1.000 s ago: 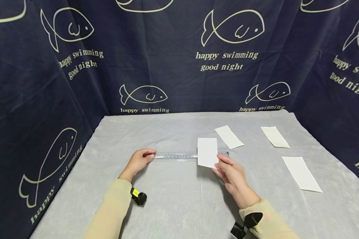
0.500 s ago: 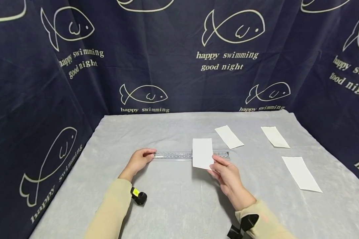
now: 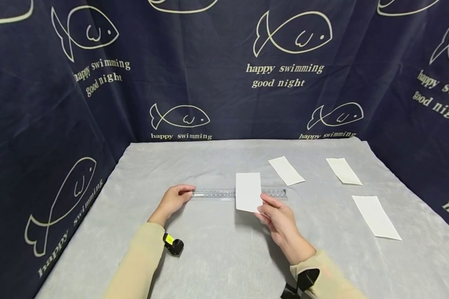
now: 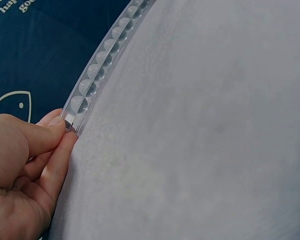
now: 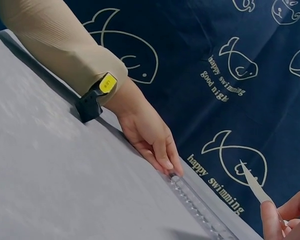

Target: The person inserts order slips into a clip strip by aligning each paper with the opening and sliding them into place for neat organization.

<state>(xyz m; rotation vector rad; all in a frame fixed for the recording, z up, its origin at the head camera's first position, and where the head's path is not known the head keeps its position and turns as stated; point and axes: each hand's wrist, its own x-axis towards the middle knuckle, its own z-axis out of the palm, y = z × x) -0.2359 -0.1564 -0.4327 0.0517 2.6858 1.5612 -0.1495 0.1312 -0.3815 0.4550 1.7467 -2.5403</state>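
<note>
My left hand (image 3: 173,200) pinches the left end of a long, narrow clear plastic strip (image 3: 213,194) lying crosswise on the cloth. A row of round, clear bumps runs along this strip (image 4: 104,58), seen close in the left wrist view, where the thumb is on top of its end and fingers lie at its edge. Between thumb and fingers my right hand (image 3: 282,222) holds a white rectangular card (image 3: 247,191) by its lower right corner. The card is raised in front of the strip's middle and hides part of it. In the right wrist view the card (image 5: 254,182) appears almost edge-on.
Three white paper pieces lie at the right: one (image 3: 286,170) behind the strip, one (image 3: 344,171) farther right, one (image 3: 376,217) nearer. Grey cloth (image 3: 209,257) covers the table. A dark blue curtain (image 3: 224,83) with fish prints stands behind and at both sides.
My right hand has moved left along the strip with the card, by roughly half a card's width. The left hand and the strip stay in place.
</note>
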